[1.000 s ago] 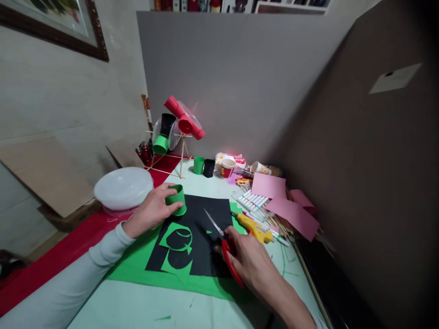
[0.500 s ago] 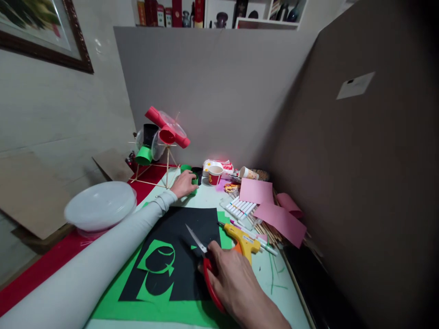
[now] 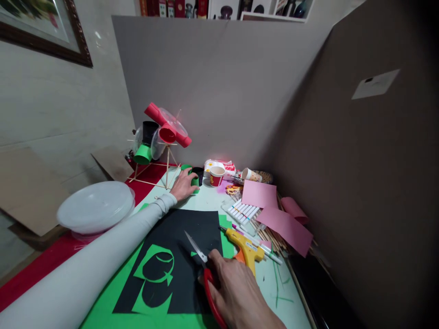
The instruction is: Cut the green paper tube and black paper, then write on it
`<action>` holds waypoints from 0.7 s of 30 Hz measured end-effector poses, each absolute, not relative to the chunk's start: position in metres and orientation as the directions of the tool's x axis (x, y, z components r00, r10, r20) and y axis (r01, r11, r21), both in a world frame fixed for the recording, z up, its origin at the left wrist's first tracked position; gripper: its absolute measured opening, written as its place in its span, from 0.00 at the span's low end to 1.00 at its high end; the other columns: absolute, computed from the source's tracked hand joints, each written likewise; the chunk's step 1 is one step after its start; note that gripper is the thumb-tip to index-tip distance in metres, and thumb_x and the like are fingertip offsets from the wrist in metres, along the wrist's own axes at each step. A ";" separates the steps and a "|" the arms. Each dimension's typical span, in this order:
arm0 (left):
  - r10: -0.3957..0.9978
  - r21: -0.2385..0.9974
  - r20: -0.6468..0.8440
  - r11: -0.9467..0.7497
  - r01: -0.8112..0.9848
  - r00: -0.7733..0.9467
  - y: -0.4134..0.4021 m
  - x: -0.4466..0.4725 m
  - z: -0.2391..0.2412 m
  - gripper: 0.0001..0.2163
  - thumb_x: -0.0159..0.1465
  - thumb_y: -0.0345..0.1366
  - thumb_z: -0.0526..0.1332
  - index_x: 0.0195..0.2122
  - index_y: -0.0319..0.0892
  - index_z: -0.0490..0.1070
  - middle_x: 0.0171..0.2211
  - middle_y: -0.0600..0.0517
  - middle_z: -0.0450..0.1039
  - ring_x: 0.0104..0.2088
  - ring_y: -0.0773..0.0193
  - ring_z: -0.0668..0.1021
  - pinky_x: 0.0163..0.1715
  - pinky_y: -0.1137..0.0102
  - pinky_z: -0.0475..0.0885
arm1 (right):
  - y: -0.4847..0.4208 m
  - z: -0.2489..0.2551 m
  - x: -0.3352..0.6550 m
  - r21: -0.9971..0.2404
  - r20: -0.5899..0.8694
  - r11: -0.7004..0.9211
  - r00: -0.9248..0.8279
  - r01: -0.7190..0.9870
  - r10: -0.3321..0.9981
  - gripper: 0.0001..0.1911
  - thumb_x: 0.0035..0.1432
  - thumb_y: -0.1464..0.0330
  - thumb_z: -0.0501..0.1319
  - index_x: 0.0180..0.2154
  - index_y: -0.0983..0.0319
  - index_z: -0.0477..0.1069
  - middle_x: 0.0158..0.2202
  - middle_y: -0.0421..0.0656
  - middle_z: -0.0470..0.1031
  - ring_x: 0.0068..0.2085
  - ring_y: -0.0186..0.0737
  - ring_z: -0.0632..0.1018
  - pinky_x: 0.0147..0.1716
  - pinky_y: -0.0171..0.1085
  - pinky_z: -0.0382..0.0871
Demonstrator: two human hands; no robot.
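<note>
My right hand (image 3: 235, 288) is closed on the red-handled scissors (image 3: 206, 269), their blades pointing up and left over a black sheet (image 3: 192, 228). At the back of the table my left hand (image 3: 183, 185) reaches out, its fingers curved around a green paper tube (image 3: 195, 183). A black paper tube (image 3: 198, 172) stands just beyond those fingertips, and another green tube (image 3: 185, 167) is partly hidden behind the hand. On the black sheet lie green paper offcuts (image 3: 154, 265) with round holes cut out of them. Larger green paper (image 3: 99, 306) spreads underneath.
A stick frame (image 3: 168, 160) bearing red, black and green tubes stands at back left. Plastic lids (image 3: 96, 205) are stacked at left. To the right lie a yellow glue gun (image 3: 245, 244), markers (image 3: 243, 210), pink paper (image 3: 286, 226) and a paper cup (image 3: 217, 176).
The view has shifted slightly, so the near papers sit lower in it. Both hands keep almost the same places, the left at the green tube and the right holding the scissors.
</note>
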State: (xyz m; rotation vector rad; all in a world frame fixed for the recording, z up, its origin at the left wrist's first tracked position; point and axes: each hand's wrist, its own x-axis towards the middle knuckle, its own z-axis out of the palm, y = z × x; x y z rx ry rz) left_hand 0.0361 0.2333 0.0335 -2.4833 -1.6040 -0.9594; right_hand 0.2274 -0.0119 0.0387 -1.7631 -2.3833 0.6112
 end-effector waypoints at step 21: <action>0.843 0.307 -0.073 -0.490 0.816 0.533 -0.023 -0.045 0.048 0.24 0.74 0.47 0.48 0.68 0.48 0.60 0.71 0.49 0.55 0.72 0.54 0.55 0.69 0.54 0.53 | 0.000 0.031 0.233 -0.261 0.128 0.329 -0.305 0.908 0.944 0.16 0.66 0.70 0.58 0.53 0.69 0.67 0.48 0.58 0.75 0.49 0.56 0.75 0.49 0.49 0.71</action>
